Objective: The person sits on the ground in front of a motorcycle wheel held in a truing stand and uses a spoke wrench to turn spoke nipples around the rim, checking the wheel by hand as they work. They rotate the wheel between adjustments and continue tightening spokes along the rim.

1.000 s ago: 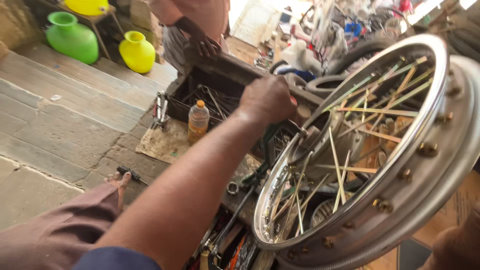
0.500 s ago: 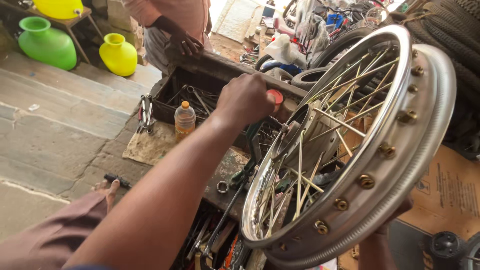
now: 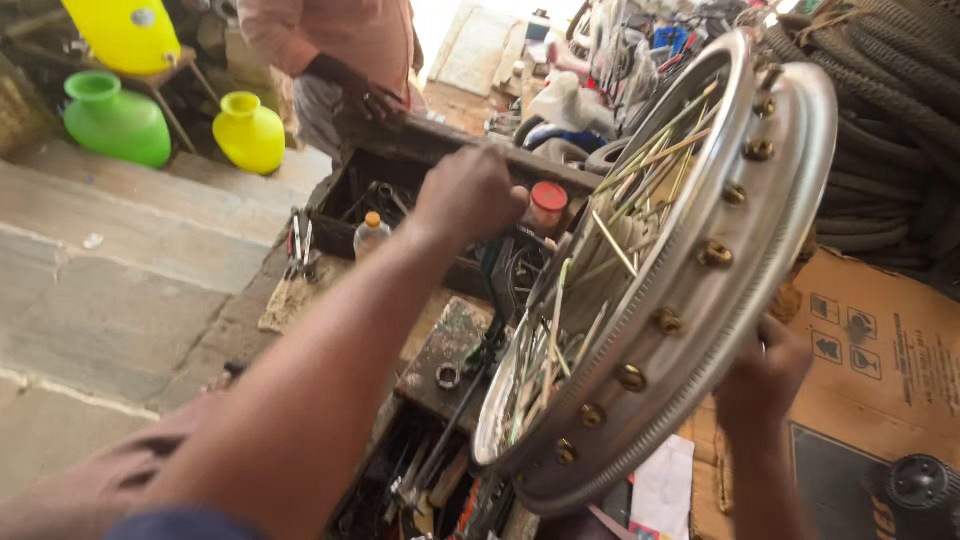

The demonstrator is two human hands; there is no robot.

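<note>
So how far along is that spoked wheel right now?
Done: the spokes are laced into the rim, brass nipples seated along it. In hand: the right hand steadies the rim's edge while the left hand works near the hub side. What's left, such as spoke tension, cannot be judged.

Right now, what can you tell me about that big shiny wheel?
The wheel rim is a silvery metal ring, tilted on edge and filling the middle of the view. Brass-coloured nipples stud its outer channel, and thin spokes, some silver, some yellowish, cross inside toward a hub that cannot be seen clearly. It has no tyre. The right hand grips its lower outer edge, while the left hand reaches in near the spokes by a red-capped container. A box of tools sits behind it.
</note>
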